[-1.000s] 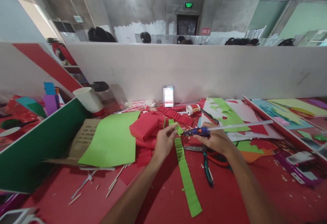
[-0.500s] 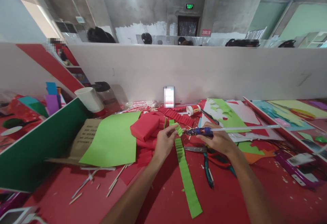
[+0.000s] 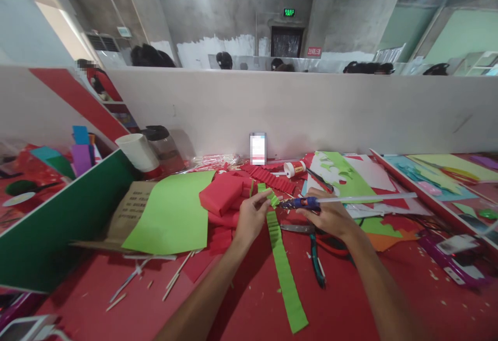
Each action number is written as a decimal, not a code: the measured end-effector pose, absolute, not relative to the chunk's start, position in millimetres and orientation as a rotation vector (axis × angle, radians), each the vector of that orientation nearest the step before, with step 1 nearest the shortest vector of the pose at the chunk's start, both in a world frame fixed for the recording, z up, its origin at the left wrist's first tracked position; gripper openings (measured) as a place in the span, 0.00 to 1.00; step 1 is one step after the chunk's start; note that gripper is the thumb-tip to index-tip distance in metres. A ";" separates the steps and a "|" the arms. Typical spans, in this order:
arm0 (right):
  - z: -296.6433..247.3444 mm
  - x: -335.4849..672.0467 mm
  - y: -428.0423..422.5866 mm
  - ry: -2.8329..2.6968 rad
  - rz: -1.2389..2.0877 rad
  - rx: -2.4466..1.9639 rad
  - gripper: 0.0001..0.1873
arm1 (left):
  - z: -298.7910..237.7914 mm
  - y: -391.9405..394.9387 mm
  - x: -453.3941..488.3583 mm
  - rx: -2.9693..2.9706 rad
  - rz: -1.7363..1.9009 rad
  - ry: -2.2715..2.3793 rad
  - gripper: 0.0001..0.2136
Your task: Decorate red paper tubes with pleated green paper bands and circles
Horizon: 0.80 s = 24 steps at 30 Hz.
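Observation:
My left hand point(image 3: 250, 216) pinches the upper end of a pleated green paper strip point(image 3: 284, 268), which trails down across the red table toward me. My right hand point(image 3: 330, 215) is closed round a blue glue gun point(image 3: 301, 203), with a long clear glue stick point(image 3: 369, 197) poking out of its back to the right. The gun's nozzle points left at the folded top of the strip, right by my left fingertips. Under my right hand lie scissors point(image 3: 316, 258) with dark handles.
A large green sheet point(image 3: 171, 216) lies on cardboard at left beside a folded red paper pile point(image 3: 221, 198). A white cup point(image 3: 136, 152), a dark-lidded jar point(image 3: 161, 146), a glue bottle point(image 3: 293, 167) and paper scraps line the white partition. Wooden sticks point(image 3: 171, 279) lie near me.
Almost nothing differs. My right hand with the glue gun has shifted very slightly; my left hand keeps its pinch on the green strip.

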State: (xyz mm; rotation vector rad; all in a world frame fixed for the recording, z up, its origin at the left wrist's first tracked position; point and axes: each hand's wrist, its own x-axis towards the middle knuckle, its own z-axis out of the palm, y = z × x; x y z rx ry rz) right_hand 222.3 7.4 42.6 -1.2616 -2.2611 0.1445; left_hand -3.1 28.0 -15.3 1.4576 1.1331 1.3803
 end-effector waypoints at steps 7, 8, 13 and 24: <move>40.4 228.0 10.1 -2.221 0.113 -1.301 0.17 | -16.9 29.1 -3.7 1.468 1.391 1.122 0.13; 40.0 228.6 10.4 -2.216 0.104 -1.306 0.17 | -17.0 29.2 -3.7 1.461 1.396 1.118 0.13; 38.4 229.8 11.6 -2.204 0.070 -1.327 0.17 | -16.8 29.0 -3.9 1.465 1.388 1.122 0.13; 39.2 223.4 9.5 -2.244 0.108 -1.313 0.17 | -16.1 28.2 -3.2 1.492 1.385 1.117 0.14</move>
